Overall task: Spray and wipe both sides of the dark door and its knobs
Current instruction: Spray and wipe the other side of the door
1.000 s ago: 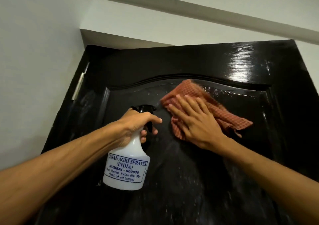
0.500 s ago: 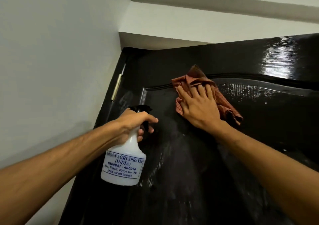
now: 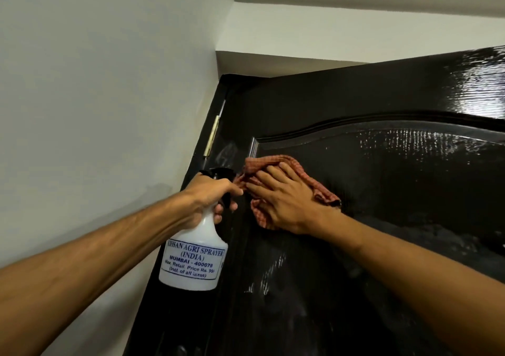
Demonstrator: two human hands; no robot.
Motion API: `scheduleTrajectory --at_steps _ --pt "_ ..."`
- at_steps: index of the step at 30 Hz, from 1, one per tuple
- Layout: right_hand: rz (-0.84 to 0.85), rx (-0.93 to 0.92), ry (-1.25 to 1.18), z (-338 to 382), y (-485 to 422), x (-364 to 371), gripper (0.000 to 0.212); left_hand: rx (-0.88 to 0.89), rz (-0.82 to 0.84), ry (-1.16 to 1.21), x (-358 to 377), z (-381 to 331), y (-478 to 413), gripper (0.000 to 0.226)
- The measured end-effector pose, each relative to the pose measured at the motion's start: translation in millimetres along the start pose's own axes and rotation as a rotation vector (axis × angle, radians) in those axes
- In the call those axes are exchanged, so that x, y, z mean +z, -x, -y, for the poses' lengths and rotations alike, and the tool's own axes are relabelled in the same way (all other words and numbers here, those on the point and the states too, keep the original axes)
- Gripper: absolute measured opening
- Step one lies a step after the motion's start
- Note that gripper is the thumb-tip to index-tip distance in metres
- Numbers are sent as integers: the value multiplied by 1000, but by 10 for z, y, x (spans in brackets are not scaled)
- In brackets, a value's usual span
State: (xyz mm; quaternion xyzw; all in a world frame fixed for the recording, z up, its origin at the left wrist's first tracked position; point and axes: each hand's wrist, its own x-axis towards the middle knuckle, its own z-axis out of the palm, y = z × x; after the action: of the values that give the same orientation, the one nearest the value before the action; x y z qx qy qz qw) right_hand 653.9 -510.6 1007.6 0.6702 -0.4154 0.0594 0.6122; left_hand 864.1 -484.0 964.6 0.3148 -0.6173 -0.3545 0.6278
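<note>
Cloth under right hand, beside left hand.

The only readable text is blue print on the white spray bottle, lower left of centre in the frame. Its boxed label reads "KISSAN AGRI SPRAYER (INDIA)", then "MUMBAI - 400078". The smaller lines beneath read "Max. Retail. Price Rs. 99/-" and "(Incl. of all taxes)", the last word slightly blurred.
</note>
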Motion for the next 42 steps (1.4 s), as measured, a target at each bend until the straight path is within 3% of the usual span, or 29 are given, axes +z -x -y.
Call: scheduleTrajectory --at_steps 2,5,11,17,23,26,29,31,32,34,38,40,42 --pt "-100 122 -26 -126 -89 -91 57 9 -75 1 -100 32 -48 15" --pt "-79 326 -77 -265 -141 -284 59 28 -150 2 -238 28 -129 18" --pt "-132 92 -49 8 -363 1 57 40 -190 -39 -367 101 -157 16" --pt "-120 280 -54 -212 -1029 -256 55 102 -206 -73 -406 84 -255 12" --pt "2 -50 -22 399 -1250 -40 80 47 -218 -59 -443 251 -277 18" --pt "-51 11 -8 305 -1352 -77 61 22 -245 -45 -501 349 -244 19" --pt "-111 49 1 587 -1369 -14 61 33 -300 -37 -600 365 -240 14" --pt "-110 -153 -140 1032 -1157 230 55 35 -339 -32 -633 443 -194 13" --pt "-18 -292 -167 1186 -1021 316 55 28 -346 -41 -654 482 -168 15" --pt "29 -426 -103 1161 -894 372 65 -7 -327 -70 -678 561 -85 18" --pt "-77 -56 -42 624 -1024 51 61 -34 -272 -97 -763 549 -13 19" --pt "-62 -61 -41 728 -919 57 62 -26 -277 -88 -789 514 -4 18" --pt "9 -224 -48 1088 -646 167 64 -34 -268 -70 -749 532 58 16"
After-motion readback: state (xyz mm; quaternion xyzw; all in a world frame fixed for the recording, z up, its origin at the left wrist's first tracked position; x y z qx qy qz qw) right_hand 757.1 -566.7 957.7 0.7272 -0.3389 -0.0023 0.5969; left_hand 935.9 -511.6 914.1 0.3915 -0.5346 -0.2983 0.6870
